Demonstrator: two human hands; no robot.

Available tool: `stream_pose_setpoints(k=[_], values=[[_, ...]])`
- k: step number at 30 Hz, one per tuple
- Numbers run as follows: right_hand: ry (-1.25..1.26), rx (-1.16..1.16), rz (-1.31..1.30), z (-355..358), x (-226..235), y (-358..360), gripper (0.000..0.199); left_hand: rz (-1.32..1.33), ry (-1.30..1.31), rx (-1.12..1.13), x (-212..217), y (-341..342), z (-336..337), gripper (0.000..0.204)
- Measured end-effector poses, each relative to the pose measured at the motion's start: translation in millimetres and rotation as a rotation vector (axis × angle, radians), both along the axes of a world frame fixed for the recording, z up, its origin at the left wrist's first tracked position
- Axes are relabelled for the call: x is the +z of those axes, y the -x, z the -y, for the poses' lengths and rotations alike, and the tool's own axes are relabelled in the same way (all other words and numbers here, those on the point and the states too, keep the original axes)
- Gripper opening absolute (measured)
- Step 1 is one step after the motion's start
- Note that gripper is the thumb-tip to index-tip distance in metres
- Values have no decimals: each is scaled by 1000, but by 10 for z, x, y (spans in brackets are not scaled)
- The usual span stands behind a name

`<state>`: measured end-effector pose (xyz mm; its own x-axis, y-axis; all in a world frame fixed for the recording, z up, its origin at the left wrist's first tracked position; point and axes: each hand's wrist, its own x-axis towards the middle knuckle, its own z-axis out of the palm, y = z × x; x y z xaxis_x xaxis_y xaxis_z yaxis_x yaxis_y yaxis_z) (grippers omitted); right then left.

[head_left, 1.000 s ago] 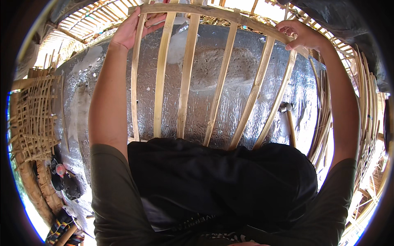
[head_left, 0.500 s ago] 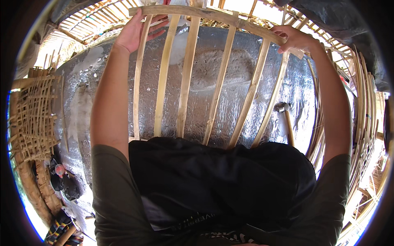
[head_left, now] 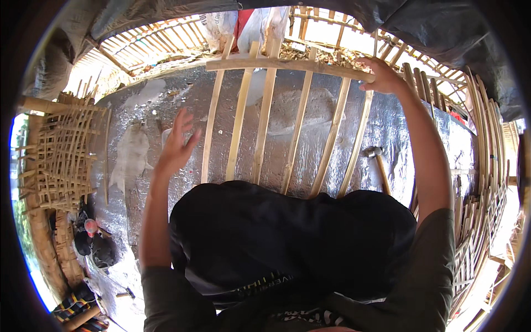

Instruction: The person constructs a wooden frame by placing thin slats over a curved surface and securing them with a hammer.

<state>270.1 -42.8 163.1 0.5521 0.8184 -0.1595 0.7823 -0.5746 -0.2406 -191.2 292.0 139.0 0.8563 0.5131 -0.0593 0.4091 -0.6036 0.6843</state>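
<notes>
A flat bamboo crosspiece (head_left: 287, 65) lies across the far part of several long bamboo slats (head_left: 265, 113), whose tips stick out beyond it. My right hand (head_left: 381, 76) is closed around the right end of this crosspiece, thumb on the near side. My left hand (head_left: 178, 145) hovers to the left of the leftmost slat, fingers apart, holding nothing. The near ends of the slats are hidden by my dark-clothed lap. To the right of the slats, a hammer (head_left: 380, 169) rests on the silvery sheet, its metal head pointing away from me.
The shiny silver ground sheet (head_left: 193, 94) spreads under everything. A rough grey slab (head_left: 298, 110) shows beneath the slats. A woven bamboo panel (head_left: 63, 157) stands left, with a black bag (head_left: 104, 250) nearer me. Bundled bamboo strips (head_left: 484, 144) curve along the right.
My left hand has let go of the crosspiece's left end and come back toward me. The right hand stays on the other end. The view has shifted, showing more at the far side.
</notes>
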Motion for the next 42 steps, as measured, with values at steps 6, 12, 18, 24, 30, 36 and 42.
stream_pose_setpoints(k=[6,12,18,24,30,36,42], values=[[-94,4,201,65,-228,345,67,207,-14,265,424,1450,697,59],[-114,-163,357,177,-323,638,27,289,42,410,437,2035,1275,56],[-83,-348,437,314,-226,1111,33,271,-85,324,654,1968,1492,55],[-223,-413,428,634,-132,1590,34,286,-251,201,758,1599,1717,43],[-467,-562,219,1110,-15,1787,32,-18,-666,179,746,1232,2082,32],[-749,-745,118,1283,144,1818,35,-8,-80,-138,765,385,1970,34],[-932,-819,141,1254,80,1780,39,-334,-67,-106,-49,-441,1871,55]])
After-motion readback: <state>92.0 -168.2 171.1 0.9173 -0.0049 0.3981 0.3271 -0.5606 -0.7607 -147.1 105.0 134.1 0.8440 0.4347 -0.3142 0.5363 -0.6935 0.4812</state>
